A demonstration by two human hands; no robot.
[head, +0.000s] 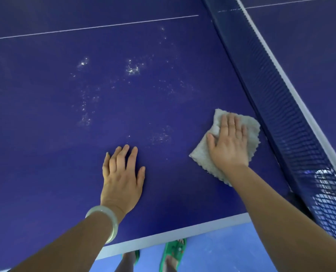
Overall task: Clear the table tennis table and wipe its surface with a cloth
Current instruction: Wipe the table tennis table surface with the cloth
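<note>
The dark blue table tennis table [45, 95] fills the view. My right hand [229, 142] presses flat, fingers straight, on a pale grey cloth [200, 156] lying on the surface close to the net. My left hand [122, 173] rests flat on the bare table to the left of the cloth, fingers spread, with a pale bangle on the wrist. Patches of small white droplets or specks [132, 67] glisten on the surface beyond both hands.
The dark blue net [277, 107] with its white top band runs diagonally along the right, just past the cloth. The table's white near edge [163, 235] lies below my arms. Blue floor and green sandals [174, 252] show beneath it.
</note>
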